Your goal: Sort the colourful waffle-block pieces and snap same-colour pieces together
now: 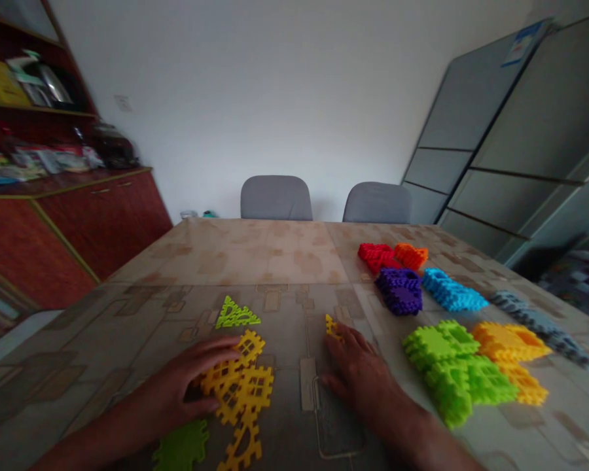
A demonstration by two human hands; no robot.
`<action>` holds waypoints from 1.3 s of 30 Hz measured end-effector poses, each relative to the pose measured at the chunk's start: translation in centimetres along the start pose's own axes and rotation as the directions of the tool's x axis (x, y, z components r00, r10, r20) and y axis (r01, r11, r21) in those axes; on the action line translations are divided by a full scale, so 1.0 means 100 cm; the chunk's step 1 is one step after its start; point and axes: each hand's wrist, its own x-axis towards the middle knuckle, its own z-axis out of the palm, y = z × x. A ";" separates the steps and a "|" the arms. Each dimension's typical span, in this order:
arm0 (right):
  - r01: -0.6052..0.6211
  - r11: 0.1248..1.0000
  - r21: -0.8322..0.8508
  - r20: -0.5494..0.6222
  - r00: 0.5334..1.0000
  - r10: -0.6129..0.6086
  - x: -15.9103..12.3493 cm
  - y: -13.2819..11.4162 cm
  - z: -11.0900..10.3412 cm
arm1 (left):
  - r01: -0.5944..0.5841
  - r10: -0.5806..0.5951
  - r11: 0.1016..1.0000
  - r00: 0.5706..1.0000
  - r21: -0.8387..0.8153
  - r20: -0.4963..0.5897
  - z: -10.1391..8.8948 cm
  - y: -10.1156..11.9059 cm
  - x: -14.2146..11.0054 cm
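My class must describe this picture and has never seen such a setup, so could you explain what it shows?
There is no robot: the one picture comes from a camera worn on a person's head, facing forward and down. The bare hands are that person's. The left hand curves around yellow pieces; its grip is unclear. The right hand touches a small yellow piece, perhaps holding it. Also on the table are light-green triangular pieces and, to the right, stacks in red, orange, purple, blue, green, yellow and grey.
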 end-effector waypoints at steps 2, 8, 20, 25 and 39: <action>0.113 0.990 0.080 0.014 0.993 -0.115 0.001 -0.002 0.004 | -0.006 0.008 0.999 0.999 0.035 -0.050 0.000 0.001 0.005; 0.319 0.900 0.297 -0.103 0.948 -0.301 0.002 -0.004 0.014 | 0.044 -0.035 0.997 0.991 0.067 -0.126 -0.008 0.010 0.011; 0.456 0.850 0.263 -0.219 0.886 -0.408 0.011 -0.048 0.029 | 0.092 -0.011 0.961 0.956 0.262 -0.294 -0.002 0.011 0.009; 0.438 0.837 0.327 -0.116 0.898 -0.424 0.018 -0.072 0.034 | -0.037 0.086 0.960 0.982 0.278 -0.167 0.008 0.033 -0.004; 0.210 0.923 0.322 0.083 0.965 -0.249 -0.013 -0.034 0.025 | -0.014 0.053 0.948 0.992 0.317 -0.116 0.021 0.042 -0.004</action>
